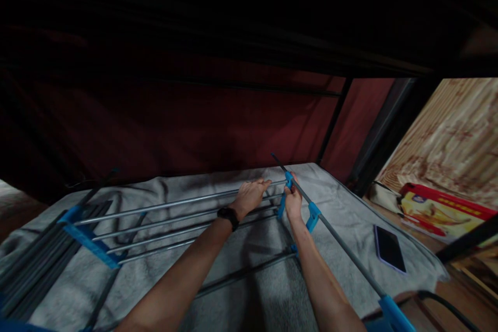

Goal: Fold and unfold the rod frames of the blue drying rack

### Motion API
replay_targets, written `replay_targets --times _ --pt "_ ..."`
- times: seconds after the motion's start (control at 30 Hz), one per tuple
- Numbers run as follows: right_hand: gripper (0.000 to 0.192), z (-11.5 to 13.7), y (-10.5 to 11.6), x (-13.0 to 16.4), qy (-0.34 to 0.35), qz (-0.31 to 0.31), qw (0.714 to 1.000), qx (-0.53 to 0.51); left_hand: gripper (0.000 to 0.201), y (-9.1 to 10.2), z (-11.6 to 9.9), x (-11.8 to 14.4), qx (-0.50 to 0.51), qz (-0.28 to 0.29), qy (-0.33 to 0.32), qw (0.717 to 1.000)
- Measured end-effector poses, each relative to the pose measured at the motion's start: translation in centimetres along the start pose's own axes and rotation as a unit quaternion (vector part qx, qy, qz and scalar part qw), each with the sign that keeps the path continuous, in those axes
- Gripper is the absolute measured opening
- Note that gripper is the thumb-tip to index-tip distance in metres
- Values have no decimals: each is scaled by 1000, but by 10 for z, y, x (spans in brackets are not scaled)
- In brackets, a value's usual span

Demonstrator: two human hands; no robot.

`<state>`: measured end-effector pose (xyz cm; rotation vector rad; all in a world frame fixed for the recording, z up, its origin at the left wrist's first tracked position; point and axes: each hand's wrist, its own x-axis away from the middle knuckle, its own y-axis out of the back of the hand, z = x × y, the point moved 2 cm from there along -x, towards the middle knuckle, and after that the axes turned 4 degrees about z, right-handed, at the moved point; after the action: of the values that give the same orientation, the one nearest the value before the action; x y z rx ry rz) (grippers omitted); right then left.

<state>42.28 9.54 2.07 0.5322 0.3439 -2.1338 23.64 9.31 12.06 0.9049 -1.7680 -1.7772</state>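
Metal rack [187, 228] with grey rods and blue plastic joints lying flat on a grey blanket [342, 202], spread over a bed under a dark upper frame. Four parallel rods running from a blue bracket [91, 241] at the left to the joints at the right. Long side rod [334, 233] running diagonally from the far end toward the near right corner, carrying a blue joint [312, 216] midway and another at the near end.

Right hand [292, 201] clenched around a small blue connector [288, 180] where the top cross rod meets the side rod. Left hand [251, 194] resting on the top cross rod just beside that connector, fingers extended over the rod, grip loose rather than closed. Black watch [229, 216] on the left wrist.

Bundle of dark rods [35, 264] at the left edge of the blanket. Phone [389, 249] lying on the blanket to the right, apart from the rack. Red and yellow box [439, 212] beyond the bed on the right.
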Motion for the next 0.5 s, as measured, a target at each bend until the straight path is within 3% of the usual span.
replay_targets --times 0.5 --pt "61 15 -2 6 9 19 999 37 52 -2 3 3 26 -25 -9 999"
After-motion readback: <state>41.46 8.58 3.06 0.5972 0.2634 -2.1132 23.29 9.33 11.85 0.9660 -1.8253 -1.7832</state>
